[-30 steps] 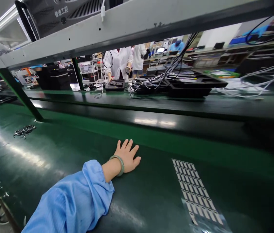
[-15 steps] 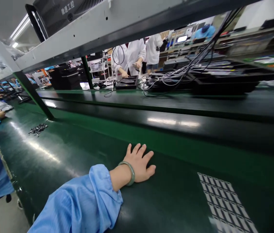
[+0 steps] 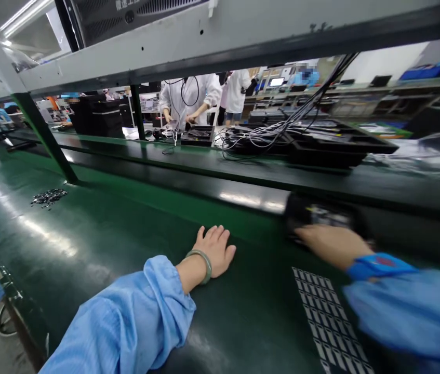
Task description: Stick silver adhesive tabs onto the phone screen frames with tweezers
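Note:
My left hand point(image 3: 215, 252), with a green bangle on the wrist, rests palm down on the green tabletop point(image 3: 134, 228), fingers stretched out and holding nothing. At the right, my right hand point(image 3: 331, 244) is blurred by motion. It grips the near side of a black tray point(image 3: 294, 210) with small pale and yellow parts in it, over the dark belt strip. The far fingers are hidden. Nearer to me, a sheet of small grey rectangles in rows point(image 3: 327, 314) lies flat on the tabletop, below my right hand and to the right of my left hand.
A pile of small dark pieces point(image 3: 49, 197) lies at the left near a green post point(image 3: 46, 137). A grey shelf beam point(image 3: 243, 44) crosses overhead. Behind the belt point(image 3: 188, 179) are black trays point(image 3: 321, 150) and tangled cables point(image 3: 251, 136). Co-workers stand beyond; another sits at left.
My right hand has come into view from the right with the black tray. My left hand stays flat on the tabletop, its fingers closer together. The view has shifted to the right.

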Tool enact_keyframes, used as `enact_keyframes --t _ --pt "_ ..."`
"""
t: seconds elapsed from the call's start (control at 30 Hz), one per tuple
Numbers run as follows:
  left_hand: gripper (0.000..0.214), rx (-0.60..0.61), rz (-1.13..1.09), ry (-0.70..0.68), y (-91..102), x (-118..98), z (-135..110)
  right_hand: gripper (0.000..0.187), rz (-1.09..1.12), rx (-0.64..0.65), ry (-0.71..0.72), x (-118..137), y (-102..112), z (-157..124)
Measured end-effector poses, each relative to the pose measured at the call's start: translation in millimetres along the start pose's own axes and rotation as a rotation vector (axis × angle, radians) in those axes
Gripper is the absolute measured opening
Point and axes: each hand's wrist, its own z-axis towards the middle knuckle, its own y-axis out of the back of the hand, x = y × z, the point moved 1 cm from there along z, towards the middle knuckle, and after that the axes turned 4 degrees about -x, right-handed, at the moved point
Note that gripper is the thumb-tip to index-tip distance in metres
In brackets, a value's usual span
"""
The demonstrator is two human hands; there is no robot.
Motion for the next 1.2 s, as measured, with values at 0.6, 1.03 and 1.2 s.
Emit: enact_keyframes --t 0.6,1.03,1.2 --pt "0.04 -0.167 -0.213 0.122 69.8 96 -36 0.011 0.164 0.367 0.867 241 65 -157" --pt "0.045 0.151 0.003 -0.125 93.6 59 -126 0.037 1.771 0.184 -0.396 180 59 -106" --pt "0.038 0.079 0.061 -0.191 99.6 36 -139 0.045 1.91 0.173 -0.622 178 16 -116"
